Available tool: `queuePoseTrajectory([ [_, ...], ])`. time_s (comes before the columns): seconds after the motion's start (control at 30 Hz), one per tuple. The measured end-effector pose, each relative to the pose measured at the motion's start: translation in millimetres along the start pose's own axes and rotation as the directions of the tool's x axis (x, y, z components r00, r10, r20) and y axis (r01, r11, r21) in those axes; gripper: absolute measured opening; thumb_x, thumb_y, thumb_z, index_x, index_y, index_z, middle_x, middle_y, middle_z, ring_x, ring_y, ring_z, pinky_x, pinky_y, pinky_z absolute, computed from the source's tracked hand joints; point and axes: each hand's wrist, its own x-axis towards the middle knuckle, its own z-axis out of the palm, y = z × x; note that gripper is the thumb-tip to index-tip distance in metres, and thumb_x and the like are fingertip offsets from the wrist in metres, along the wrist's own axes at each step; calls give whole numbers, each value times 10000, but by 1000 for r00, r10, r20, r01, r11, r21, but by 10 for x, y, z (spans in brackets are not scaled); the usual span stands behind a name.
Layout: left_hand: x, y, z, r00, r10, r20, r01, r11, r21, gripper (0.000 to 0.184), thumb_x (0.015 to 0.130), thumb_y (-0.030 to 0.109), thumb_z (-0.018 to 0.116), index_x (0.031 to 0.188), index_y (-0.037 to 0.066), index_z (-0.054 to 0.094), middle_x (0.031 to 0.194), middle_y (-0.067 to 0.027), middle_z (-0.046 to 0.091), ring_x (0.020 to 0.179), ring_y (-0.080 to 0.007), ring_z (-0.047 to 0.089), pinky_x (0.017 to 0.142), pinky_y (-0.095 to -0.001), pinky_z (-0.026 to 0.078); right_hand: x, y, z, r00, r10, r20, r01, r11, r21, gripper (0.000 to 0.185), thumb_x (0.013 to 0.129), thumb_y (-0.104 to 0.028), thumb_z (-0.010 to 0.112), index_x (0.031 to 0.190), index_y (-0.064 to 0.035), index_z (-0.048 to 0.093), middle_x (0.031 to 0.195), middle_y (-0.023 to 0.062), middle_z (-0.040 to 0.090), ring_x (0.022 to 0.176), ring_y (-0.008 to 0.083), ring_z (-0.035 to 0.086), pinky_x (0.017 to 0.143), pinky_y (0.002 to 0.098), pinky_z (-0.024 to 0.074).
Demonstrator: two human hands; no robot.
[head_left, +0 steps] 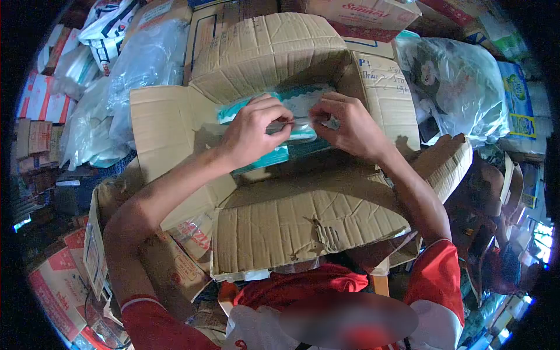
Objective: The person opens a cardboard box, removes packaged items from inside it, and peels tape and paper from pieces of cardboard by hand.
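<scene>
Through the head camera I see the left hand (pixel 255 125) and right hand (pixel 351 126) facing each other, fingers (pixel 273 111) curled close to the thumbs; whether they grip anything, I can't tell. Beneath them, teal packs (pixel 272 156) lie inside the open cardboard box (pixel 280 230).

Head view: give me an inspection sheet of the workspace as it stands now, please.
Surface: open cardboard box, flaps spread; its front flap is creased and torn.
Job's things: teal-and-white packs inside the box, partly hidden by the hands.
Clutter: clear plastic bags left and right of the box.
Hands: left hand and right hand over the packs, fingers curled; what they pinch, if anything, is unclear.
Cables: none made out for certain.
Surroundings: red-printed carton beyond the box.
</scene>
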Motion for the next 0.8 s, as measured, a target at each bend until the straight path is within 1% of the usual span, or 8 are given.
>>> queuePoseTrajectory([
  [0.1, 0, 11, 7, 1000, 20, 6, -20, 1000, -9, 145, 722, 22, 741, 839, 1, 657, 830, -122, 648, 815, -289, 628, 773, -381, 504, 11, -90, -6, 1000, 30, -4, -30, 1000, -5, 169, 786, -14, 705, 931, 36, 634, 897, 152, 625, 802, 288, 659, 745, 367, 539],
  [0.2, -11, 56, 21, 999, 46, 12, -46, 999, 0, 129, 717, 30, 727, 813, 6, 645, 813, -111, 631, 826, -287, 606, 797, -390, 490, -5, -32, 76, 999, -48, -2, 48, 999, 21, 169, 783, -10, 705, 931, 33, 636, 900, 151, 625, 813, 290, 660, 747, 368, 541],
  [0.3, -13, 63, 16, 999, 51, 7, -51, 999, -7, 132, 714, 29, 727, 816, 7, 645, 815, -106, 631, 830, -287, 603, 803, -389, 487, -16, -33, 106, 1000, -2, 2, 2, 1000, 18, 164, 779, -8, 707, 924, 27, 640, 897, 148, 627, 827, 291, 660, 749, 369, 543],
  [0.43, -12, 63, 7, 998, 48, 29, -48, 999, -9, 147, 709, 38, 733, 821, 14, 641, 817, -103, 625, 841, -284, 598, 809, -392, 483, -15, -19, 135, 995, -103, -9, 102, 993, -65, 172, 772, -11, 713, 925, 16, 639, 900, 134, 621, 839, 293, 666, 754, 371, 550],
  [0.53, -23, 74, 9, 999, 42, 28, -42, 999, 1, 164, 706, 42, 735, 828, 18, 629, 820, -103, 619, 843, -287, 596, 813, -393, 481, -19, -81, 132, 995, -103, -1, 103, 992, -70, 179, 774, -20, 719, 930, 10, 635, 900, 134, 617, 839, 295, 657, 745, 380, 547],
  [0.63, -17, 68, 0, 999, 42, 25, -42, 999, 2, 181, 703, 38, 739, 836, 18, 618, 824, -105, 615, 845, -292, 595, 816, -395, 480, -23, -49, 184, 997, -53, -55, 55, 998, 21, 169, 791, -34, 718, 932, 6, 634, 898, 140, 614, 841, 311, 641, 744, 389, 537],
  [0.73, -16, 63, 17, 998, 52, 22, -52, 999, -1, 187, 699, 34, 743, 834, 17, 616, 824, -107, 613, 848, -295, 595, 817, -397, 481, -7, -77, 142, 1000, -20, -24, 21, 999, 41, 153, 815, -46, 709, 938, 8, 636, 896, 145, 613, 843, 326, 634, 750, 398, 529],
  [0.8, -26, 61, 31, 998, 51, 31, -51, 999, 3, 189, 699, 30, 745, 837, 15, 615, 826, -110, 612, 849, -297, 595, 817, -396, 481, -20, -44, 192, 999, -33, -8, 34, 999, 22, 169, 806, -79, 712, 939, -3, 643, 902, 168, 628, 861, 366, 624, 766, 441, 521],
])
